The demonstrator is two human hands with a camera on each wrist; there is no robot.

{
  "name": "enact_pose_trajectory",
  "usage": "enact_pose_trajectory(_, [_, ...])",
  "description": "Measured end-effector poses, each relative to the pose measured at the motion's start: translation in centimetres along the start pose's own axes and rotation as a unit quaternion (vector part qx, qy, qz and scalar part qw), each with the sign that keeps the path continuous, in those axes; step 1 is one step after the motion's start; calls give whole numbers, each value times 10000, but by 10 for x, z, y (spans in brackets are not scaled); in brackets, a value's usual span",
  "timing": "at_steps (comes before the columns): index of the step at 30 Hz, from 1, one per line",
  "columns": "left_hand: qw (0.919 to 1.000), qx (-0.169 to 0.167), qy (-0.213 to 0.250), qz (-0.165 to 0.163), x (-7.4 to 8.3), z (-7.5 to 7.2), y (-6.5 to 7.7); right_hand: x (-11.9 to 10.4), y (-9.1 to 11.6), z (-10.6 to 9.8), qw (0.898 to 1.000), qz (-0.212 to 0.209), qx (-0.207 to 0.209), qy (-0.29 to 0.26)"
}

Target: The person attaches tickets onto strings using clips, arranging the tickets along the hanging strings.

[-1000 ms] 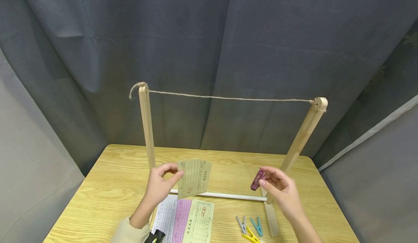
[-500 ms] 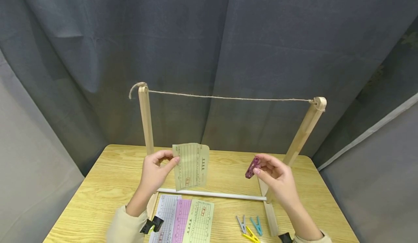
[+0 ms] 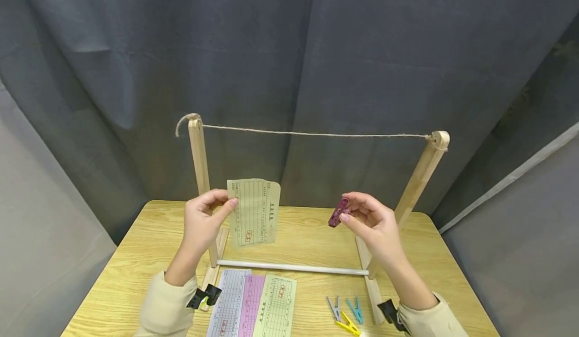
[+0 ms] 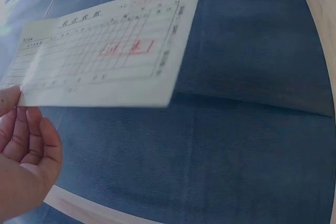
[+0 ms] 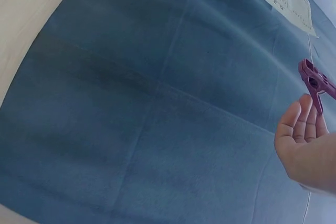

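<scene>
Two pinch grips: left hand point(image 3: 202, 222), pale-green paper slip point(image 3: 255, 214) by one side, leaving its top free; right hand point(image 3: 374, 222), purple plastic clothespin point(image 3: 338, 214), one end exposed.

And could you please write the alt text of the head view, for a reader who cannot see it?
Above a wooden table, a person's left hand holds a pale green printed slip and the right hand a purple clothespin. A string runs between two wooden posts; three more slips and three more clothespins lie on the table.
</scene>
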State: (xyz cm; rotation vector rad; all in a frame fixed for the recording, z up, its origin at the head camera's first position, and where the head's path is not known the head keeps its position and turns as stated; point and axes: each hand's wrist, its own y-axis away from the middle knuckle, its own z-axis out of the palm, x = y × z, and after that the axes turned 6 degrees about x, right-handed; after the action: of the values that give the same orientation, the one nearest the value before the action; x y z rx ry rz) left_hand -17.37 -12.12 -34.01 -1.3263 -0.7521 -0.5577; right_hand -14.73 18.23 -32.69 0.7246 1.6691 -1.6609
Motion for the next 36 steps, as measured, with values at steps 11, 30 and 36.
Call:
enact_pose_trajectory(11, [9987,484,155,-66,10,-3,-18,-14,-20,15,10000,39,-20,-78])
enact_pose_trajectory(30, [9885,1479,-150,276,25,-9,-41,-42,-61,45,9994,45,15,-329])
enact_pose_trajectory(36, [9867,1598,-226,199,29,-10,-45,-48,-73,55,9992,-64,-50,-400])
